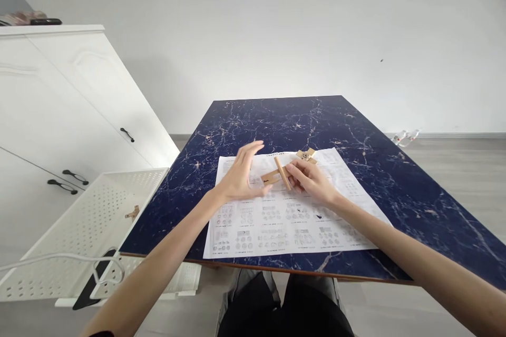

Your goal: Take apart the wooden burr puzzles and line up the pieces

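My right hand [310,179] pinches a joined pair of wooden puzzle pieces above the printed sheet [245,242]. One is a flat wooden piece [269,177] with a dark letter at its left end. Across it stands a narrow wooden bar [282,172]. My left hand [240,175] is open to the left, fingers raised and apart, with its thumb close below the lettered end; whether it touches cannot be made out. Just behind my right hand lie more wooden pieces [306,155], one marked with a letter, at the sheet's far edge.
The sheet of small diagrams lies on a dark blue marbled table [269,121]. To the left, a white perforated rack [106,195] holds another small wooden piece [133,212], with a white cable [59,256] nearby. A white cabinet [79,95] stands beyond it.
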Tool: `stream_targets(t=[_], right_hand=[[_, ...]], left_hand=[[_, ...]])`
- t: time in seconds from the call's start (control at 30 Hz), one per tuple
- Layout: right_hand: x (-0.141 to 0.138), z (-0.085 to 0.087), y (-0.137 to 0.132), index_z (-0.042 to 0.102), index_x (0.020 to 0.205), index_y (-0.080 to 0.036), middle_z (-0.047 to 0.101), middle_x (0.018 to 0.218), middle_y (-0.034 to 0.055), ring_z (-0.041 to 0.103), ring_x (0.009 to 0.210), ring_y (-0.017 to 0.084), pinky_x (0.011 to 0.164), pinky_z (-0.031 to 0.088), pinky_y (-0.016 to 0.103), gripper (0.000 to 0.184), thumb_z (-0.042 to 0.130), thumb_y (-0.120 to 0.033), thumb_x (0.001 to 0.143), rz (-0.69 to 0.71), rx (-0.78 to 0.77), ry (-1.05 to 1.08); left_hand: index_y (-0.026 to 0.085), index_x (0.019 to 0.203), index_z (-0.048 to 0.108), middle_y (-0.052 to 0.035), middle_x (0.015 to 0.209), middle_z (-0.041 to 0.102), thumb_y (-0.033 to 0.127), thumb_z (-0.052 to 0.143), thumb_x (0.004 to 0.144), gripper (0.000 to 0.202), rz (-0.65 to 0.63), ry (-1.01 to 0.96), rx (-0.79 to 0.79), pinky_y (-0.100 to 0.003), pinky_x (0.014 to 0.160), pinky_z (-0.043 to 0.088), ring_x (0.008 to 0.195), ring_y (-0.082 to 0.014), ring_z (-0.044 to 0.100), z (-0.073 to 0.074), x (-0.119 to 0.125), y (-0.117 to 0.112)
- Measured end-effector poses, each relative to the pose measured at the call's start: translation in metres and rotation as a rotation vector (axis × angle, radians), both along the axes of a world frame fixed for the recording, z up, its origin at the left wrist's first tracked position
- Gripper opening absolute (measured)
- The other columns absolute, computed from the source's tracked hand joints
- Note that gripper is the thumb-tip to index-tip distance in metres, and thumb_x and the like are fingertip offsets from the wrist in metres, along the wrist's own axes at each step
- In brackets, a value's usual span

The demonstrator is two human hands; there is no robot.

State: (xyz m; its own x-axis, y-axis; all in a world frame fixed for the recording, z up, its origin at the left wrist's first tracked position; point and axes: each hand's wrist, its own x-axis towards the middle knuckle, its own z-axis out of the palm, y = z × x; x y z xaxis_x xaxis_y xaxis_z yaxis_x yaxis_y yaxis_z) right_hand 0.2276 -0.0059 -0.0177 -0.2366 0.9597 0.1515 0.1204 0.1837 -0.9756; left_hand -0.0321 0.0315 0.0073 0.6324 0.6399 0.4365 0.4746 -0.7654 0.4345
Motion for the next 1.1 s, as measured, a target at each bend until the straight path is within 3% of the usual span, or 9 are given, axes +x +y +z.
stream_targets(t=[0.07,0.17,0.37,0.57,0.7,0.8,0.87,1.1], right_hand=[[-0.006,0.004,-0.001,0.06,0.085,-0.023,0.06,0.066,-0.0018,0.052,0.051,0.013,0.05,0.04,0.029,0.053,0.062,-0.074,0.099,0.012,0.004,0.005],[-0.015,0.01,-0.002,0.06,0.088,-0.023,0.062,0.069,-0.0012,0.052,0.051,0.013,0.051,0.042,0.029,0.054,0.061,-0.076,0.098,0.026,0.005,0.016],[-0.032,0.011,-0.003,0.063,0.087,-0.023,0.063,0.069,-0.001,0.051,0.05,0.013,0.05,0.039,0.03,0.055,0.061,-0.078,0.096,0.072,-0.005,0.016],[-0.017,0.015,0.003,0.055,0.08,-0.024,0.051,0.065,-0.0053,0.044,0.049,0.011,0.052,0.037,0.03,0.058,0.063,-0.079,0.094,-0.031,0.026,0.03],[0.006,0.021,0.008,0.051,0.082,-0.025,0.05,0.068,-0.005,0.043,0.05,0.011,0.054,0.038,0.031,0.057,0.058,-0.079,0.098,-0.103,0.043,-0.007],[0.01,0.016,0.011,0.054,0.083,-0.024,0.05,0.06,-0.0055,0.041,0.046,0.012,0.049,0.034,0.029,0.058,0.06,-0.08,0.095,-0.049,0.018,-0.128],[0.005,0.01,0.014,0.059,0.089,-0.022,0.052,0.056,-0.0059,0.041,0.044,0.012,0.047,0.032,0.028,0.057,0.061,-0.079,0.094,0.02,0.004,-0.218],[-0.019,0.004,0.046,0.065,0.111,-0.02,0.065,0.07,-0.0027,0.052,0.054,0.014,0.052,0.04,0.027,0.031,0.049,-0.046,0.11,0.133,0.032,-0.522]], left_hand=[[0.029,0.17,0.016,-0.0186,0.176,0.029,0.062,0.084,0.083,0.116,-0.055,0.017,-0.05,-0.061,0.129,0.039,0.162,-0.0423,0.031,0.002,0.007,-0.01],[0.033,0.171,0.011,-0.0184,0.175,0.033,0.069,0.089,0.075,0.129,-0.011,0.006,-0.088,-0.066,0.127,0.038,0.16,-0.0454,0.036,-0.002,0.015,-0.019],[0.031,0.156,0.039,-0.014,0.154,0.059,0.052,0.087,0.083,0.089,0.085,-0.057,0.006,-0.058,0.117,0.051,0.142,-0.0385,0.059,-0.006,0.014,-0.028],[0.027,0.148,0.046,-0.0132,0.142,0.068,0.049,0.09,0.077,0.086,0.193,-0.023,0.066,-0.056,0.115,0.052,0.133,-0.0384,0.064,0.002,-0.018,-0.038],[0.028,0.154,0.042,-0.0131,0.151,0.063,0.051,0.088,0.08,0.09,0.194,0.059,-0.02,-0.057,0.122,0.047,0.142,-0.0385,0.06,0.002,-0.053,-0.035],[0.025,0.16,0.032,-0.0174,0.159,0.055,0.054,0.089,0.078,0.104,0.257,0.063,-0.115,-0.06,0.125,0.044,0.149,-0.0404,0.054,-0.003,-0.074,-0.028],[0.023,0.156,0.036,-0.0191,0.158,0.055,0.054,0.09,0.077,0.101,0.298,0.049,-0.146,-0.058,0.123,0.047,0.148,-0.04,0.055,-0.007,-0.082,-0.022],[0.022,0.153,0.052,-0.0169,0.155,0.059,0.06,0.085,0.079,0.09,0.314,0.124,-0.17,-0.058,0.121,0.048,0.144,-0.0413,0.056,-0.013,-0.09,-0.001]])
